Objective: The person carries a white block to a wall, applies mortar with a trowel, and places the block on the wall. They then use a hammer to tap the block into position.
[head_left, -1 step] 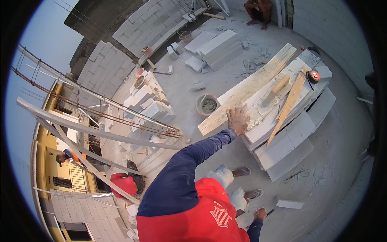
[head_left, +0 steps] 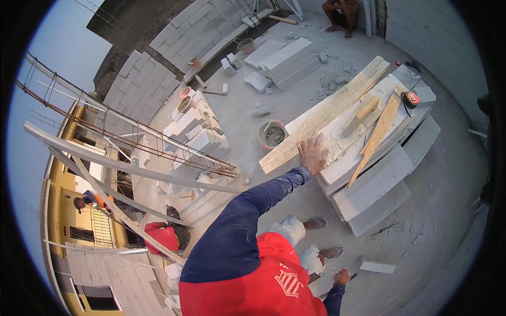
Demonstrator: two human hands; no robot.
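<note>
My left hand [head_left: 313, 154] lies with fingers spread on the near end of a white block stack [head_left: 337, 158], at the edge of a pale wooden plank [head_left: 337, 113]. Farther along the stack are a float with a wooden handle [head_left: 361, 116], a thin wood strip [head_left: 377, 138] and a red and black tape measure [head_left: 410, 99]. Low beside my body, my right hand [head_left: 341, 276] has curled fingers. A dark, thin end sticks out next to it; what it holds is too small to make out.
A bucket of grey mortar [head_left: 273, 135] stands left of the plank. White blocks [head_left: 287, 60] lie beyond, and a loose block [head_left: 378, 267] is on the floor near my feet. Rebar [head_left: 126, 124] and long bars [head_left: 132, 168] cross the left side. Another person [head_left: 162, 237] bends there; one sits at the back [head_left: 342, 16].
The view has shifted very slightly. My left hand stays on the stack, and my right hand stays low beside me.
</note>
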